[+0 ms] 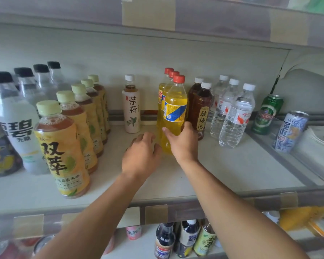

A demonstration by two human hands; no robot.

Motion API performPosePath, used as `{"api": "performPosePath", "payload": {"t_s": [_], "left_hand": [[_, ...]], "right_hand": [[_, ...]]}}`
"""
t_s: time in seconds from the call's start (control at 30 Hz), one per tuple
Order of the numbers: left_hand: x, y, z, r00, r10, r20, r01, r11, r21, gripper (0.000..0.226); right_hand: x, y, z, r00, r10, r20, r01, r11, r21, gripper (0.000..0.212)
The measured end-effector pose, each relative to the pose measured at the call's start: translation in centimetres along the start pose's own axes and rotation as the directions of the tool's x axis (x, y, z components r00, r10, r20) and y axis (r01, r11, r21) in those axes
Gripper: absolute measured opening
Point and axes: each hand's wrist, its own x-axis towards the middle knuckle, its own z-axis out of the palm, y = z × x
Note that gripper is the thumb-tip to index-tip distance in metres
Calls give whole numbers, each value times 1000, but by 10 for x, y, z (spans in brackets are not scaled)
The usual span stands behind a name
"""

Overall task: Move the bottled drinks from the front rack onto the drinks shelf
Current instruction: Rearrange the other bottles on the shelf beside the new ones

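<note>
Placing step: right hand [183,144] grips the yellow drink bottle [174,113] on the drinks shelf [232,165], left hand [141,156] resting loose-fingered beside; next, probably release.

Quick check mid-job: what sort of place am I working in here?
Likely a small shop's drinks aisle: a shelf with bottled drinks in rows by brand, like the yellow bottles, taped label strips along its edge, and beer cans.

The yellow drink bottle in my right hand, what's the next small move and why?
Probably let go and pull back. The yellow drink bottle already stands upright on the drinks shelf, first in line before two matching red-capped bottles. Your right hand grips its lower half; your left hand rests beside it.
</note>
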Motion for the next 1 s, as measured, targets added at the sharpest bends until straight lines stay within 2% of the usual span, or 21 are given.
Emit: {"api": "performPosePath", "payload": {"t_s": [0.4, 0.6, 0.73, 0.8, 0.9, 1.0], "left_hand": [[-5, 1, 0, 1000, -10, 14, 9, 1000, 9, 26], [-6, -1, -5, 1000, -9, 9, 9, 1000, 11, 28], [-8, 1, -11, 1000, -5, 7, 4, 1000, 20, 28], [-11, 3, -14, 1000, 15, 4, -15, 1000, 19, 26], [-21, 8, -22, 998, 63, 7, -63, 998, 20, 24], [-36, 13, -32, 993, 115, 2, -114, 993, -18, 24]], "right_hand": [[-3, -1, -2, 999, -8, 54, 13, 996, -88, 58], [-6, 3, -6, 990, 33, 137, -22, 997, -79, 58], [-17, 3, -20, 986, 42, 163, -31, 997, -70, 72], [-27, 2, -28, 987, 28, 155, -17, 997, -71, 67], [-47, -1, -42, 993, -34, 116, 44, 996, -82, 48], [-73, -6, -56, 992, -109, 68, 116, 987, -115, 44]]}}
